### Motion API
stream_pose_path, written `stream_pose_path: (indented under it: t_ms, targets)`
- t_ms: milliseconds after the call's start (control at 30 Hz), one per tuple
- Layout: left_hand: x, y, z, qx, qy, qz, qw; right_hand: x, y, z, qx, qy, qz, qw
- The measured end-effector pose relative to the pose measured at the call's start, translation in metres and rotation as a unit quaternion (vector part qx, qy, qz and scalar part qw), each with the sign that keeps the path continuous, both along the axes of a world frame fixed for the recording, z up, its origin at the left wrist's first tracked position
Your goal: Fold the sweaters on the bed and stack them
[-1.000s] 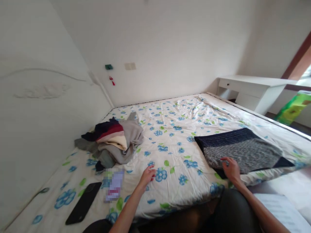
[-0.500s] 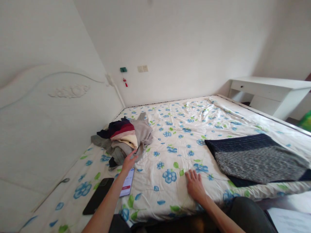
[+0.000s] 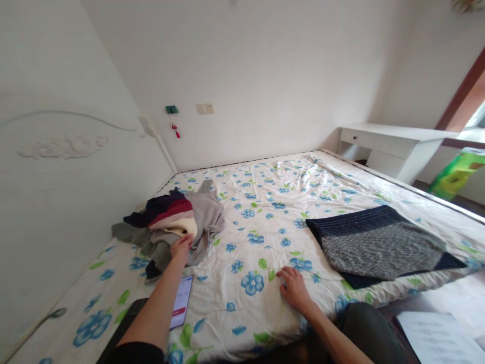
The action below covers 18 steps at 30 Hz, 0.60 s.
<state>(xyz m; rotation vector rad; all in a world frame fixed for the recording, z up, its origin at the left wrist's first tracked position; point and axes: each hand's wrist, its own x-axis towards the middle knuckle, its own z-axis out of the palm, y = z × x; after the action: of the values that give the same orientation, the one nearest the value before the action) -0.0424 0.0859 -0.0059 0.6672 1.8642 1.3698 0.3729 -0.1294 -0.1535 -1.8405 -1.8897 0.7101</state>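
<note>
- Clothes pile (image 3: 212,212): it sits loosely heaped on the left part of the bed, beside the headboard, mostly grey, with a striped garment (image 3: 172,211) of navy, red, pink and cream on top.
- Nearest me, the person's dark-clad knee (image 3: 369,331) bends at the bed's edge; printed paper (image 3: 439,333) lies to its right, below mattress height.
- A flat black object (image 3: 123,323) lies on the bed, partly hidden by the left forearm; just beside it a phone (image 3: 182,303) shows a lit screen.
- The right hand (image 3: 294,288) rests palm down on the sheet, fingers slightly spread.
- The left hand (image 3: 182,246) reaches the striped garment's cream edge, fingers close together; I cannot tell whether they pinch the cloth.
- Well to the right, a folded garment (image 3: 382,250), navy and speckled grey, lies flat near the bed's edge.
- The floral sheet (image 3: 227,323), white with blue flowers and green leaves, wrinkles most towards the far side.
- Beyond the bed stand a white desk (image 3: 394,146) and, near the window, a green-and-yellow package (image 3: 456,174).
- On the pale back wall (image 3: 273,76), switch plates (image 3: 205,108) sit right of a red tassel (image 3: 175,131).
</note>
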Motion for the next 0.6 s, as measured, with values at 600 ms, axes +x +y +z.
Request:
stream_pose_path:
  t_ms: [600]
  targets:
    - [0.024,-0.008,0.019,-0.062,-0.020,-0.068,0.996,0.005,0.004,0.001,-0.005,0.026,0.006,1.000]
